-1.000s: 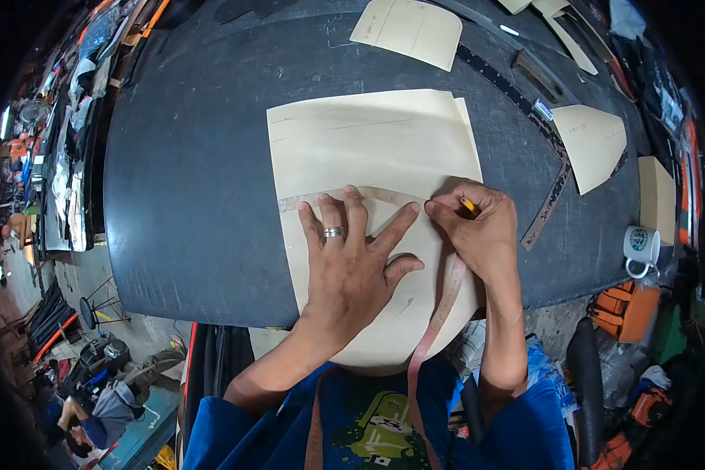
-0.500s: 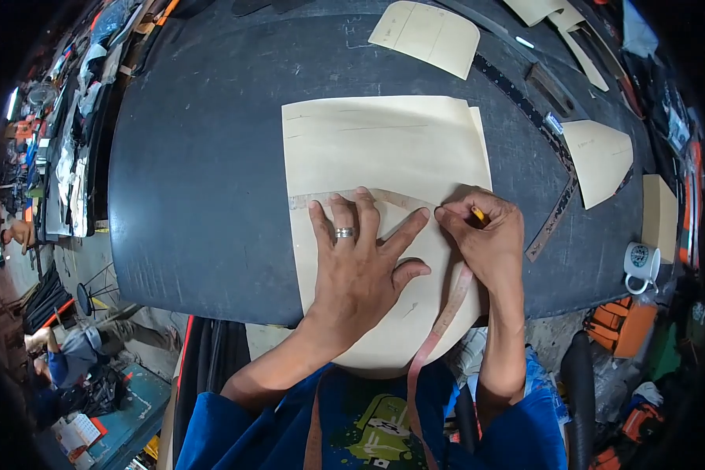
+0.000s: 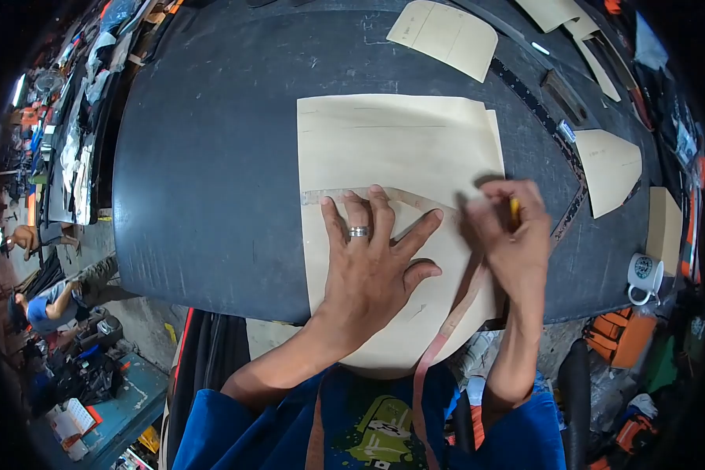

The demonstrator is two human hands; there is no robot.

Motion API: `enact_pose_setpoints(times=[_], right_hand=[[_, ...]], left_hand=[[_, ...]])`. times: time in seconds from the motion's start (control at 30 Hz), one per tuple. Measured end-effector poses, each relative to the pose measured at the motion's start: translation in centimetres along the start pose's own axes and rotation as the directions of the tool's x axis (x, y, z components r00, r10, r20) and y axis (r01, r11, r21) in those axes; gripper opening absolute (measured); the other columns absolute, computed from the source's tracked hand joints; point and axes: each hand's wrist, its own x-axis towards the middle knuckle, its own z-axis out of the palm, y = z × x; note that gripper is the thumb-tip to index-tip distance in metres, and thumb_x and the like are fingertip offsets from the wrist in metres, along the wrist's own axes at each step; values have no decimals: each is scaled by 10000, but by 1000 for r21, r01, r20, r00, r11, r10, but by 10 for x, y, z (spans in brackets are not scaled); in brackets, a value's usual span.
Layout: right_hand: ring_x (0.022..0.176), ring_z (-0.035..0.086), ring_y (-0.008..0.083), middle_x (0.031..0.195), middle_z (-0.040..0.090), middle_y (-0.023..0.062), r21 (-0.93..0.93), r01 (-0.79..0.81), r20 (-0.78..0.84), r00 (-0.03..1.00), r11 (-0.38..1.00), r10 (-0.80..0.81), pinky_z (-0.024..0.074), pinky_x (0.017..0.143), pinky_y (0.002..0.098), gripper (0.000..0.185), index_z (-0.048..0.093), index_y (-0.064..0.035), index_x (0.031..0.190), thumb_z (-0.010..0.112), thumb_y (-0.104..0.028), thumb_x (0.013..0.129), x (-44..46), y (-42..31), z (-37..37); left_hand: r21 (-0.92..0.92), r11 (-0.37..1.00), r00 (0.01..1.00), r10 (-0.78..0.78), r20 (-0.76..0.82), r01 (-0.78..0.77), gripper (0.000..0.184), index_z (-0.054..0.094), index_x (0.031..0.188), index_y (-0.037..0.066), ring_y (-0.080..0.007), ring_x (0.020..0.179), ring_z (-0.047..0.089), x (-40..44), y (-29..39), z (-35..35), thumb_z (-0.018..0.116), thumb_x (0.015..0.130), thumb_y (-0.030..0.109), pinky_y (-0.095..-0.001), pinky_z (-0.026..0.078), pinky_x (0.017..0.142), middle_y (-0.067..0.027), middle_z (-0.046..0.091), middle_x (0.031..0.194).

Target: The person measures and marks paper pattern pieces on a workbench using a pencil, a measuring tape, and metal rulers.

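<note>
A large cream paper sheet [image 3: 399, 149] with faint pencil lines lies on the dark table. Across it runs a measuring tape [image 3: 321, 197], which bends down past the right side and hangs over the blue shirt. My left hand [image 3: 376, 262], with a ring on one finger, lies spread on the tape and paper, its fingertips on the tape. My right hand [image 3: 517, 235] is at the sheet's right edge, fingers curled round a yellow pencil [image 3: 515, 210]. Its fingertips are blurred, so contact with the tape cannot be made out.
Cut paper pieces [image 3: 444, 35] [image 3: 609, 168] lie at the upper right, by a dark metal square [image 3: 536, 106]. A white mug [image 3: 645, 278] stands at the table's right edge. Other people [image 3: 51, 305] are at the far left.
My right hand has lifted and moved right, away from the spot where its fingertips met the tape. My left hand stays on the tape. The whole view has shifted slightly.
</note>
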Motion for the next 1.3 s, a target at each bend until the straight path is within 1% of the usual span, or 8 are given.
enact_pose_setpoints(times=[0.13, 0.27, 0.3, 0.43, 0.8, 0.93, 1.1, 1.3], right_hand=[[824, 606, 177, 996, 681, 61, 102, 210, -160, 968, 972, -192, 489, 740, 310, 182, 782, 23, 1099, 739, -154, 1094, 18, -7, -12], [781, 610, 188, 927, 687, 77, 109, 378, 70, 920, 919, -386, 494, 730, 341, 298, 768, 33, 1077, 648, -222, 1174, 35, -28, 6], [781, 610, 188, 927, 687, 77, 108, 378, 71, 920, 919, -387, 494, 730, 341, 298, 768, 33, 1077, 648, -222, 1174, 38, -32, 9], [734, 581, 161, 896, 696, 76, 132, 123, 445, 879, 984, -170, 473, 721, 297, 236, 778, 5, 1102, 673, -191, 1181, 46, -43, 16], [752, 646, 195, 988, 792, 126, 148, 201, 562, 789, 968, -250, 519, 728, 341, 225, 790, 35, 1136, 698, -169, 1150, 62, -27, 27], [777, 667, 207, 1016, 792, 131, 160, 388, 556, 724, 908, -408, 532, 735, 362, 251, 816, 45, 1185, 718, -179, 1133, 65, -21, 26], [898, 738, 308, 1147, 836, 124, -16, 381, 596, 746, 924, -297, 585, 886, 447, 323, 834, 38, 1218, 703, -246, 1136, 60, -22, 2], [837, 708, 247, 1115, 823, 135, -75, 442, 583, 746, 894, -320, 573, 806, 383, 300, 847, 19, 1243, 743, -234, 1118, 52, -10, -24]], left_hand=[[-15, 1000, 1000, 11, -16, -11, 658, 556, 1723, 326, -657, 1422, 516, 0, 1, 2, 554, 1140, 632, -854, 321, 1223, -369, 495, 1601], [13, 1000, 1000, 9, -2, -9, 654, 556, 1718, 319, -658, 1434, 507, 0, 1, 1, 550, 1143, 631, -857, 317, 1222, -364, 491, 1599], [12, 1000, 1000, 9, -3, -9, 654, 556, 1718, 319, -658, 1434, 507, 0, 1, 0, 550, 1143, 631, -857, 317, 1222, -364, 491, 1599], [62, 998, 1000, 5, 18, -6, 624, 620, 1670, 349, -660, 1401, 526, 1, 2, -2, 546, 1136, 664, -831, 329, 1242, -387, 489, 1600], [17, 1000, 1000, 20, -14, -20, 647, 556, 1708, 289, -636, 1422, 502, 0, 0, 0, 564, 1147, 612, -843, 318, 1227, -358, 487, 1571], [68, 998, 1000, 19, 5, -19, 633, 611, 1680, 332, -640, 1387, 535, 1, 1, -1, 530, 1145, 661, -824, 339, 1242, -385, 493, 1581], [97, 995, 1000, 20, 18, -22, 646, 594, 1697, 342, -636, 1384, 534, 1, 2, -2, 513, 1147, 672, -825, 351, 1234, -384, 495, 1573], [40, 999, 999, 32, -1, -32, 635, 584, 1693, 288, -633, 1393, 519, 2, 2, -3, 534, 1154, 619, -843, 338, 1221, -376, 503, 1574]])
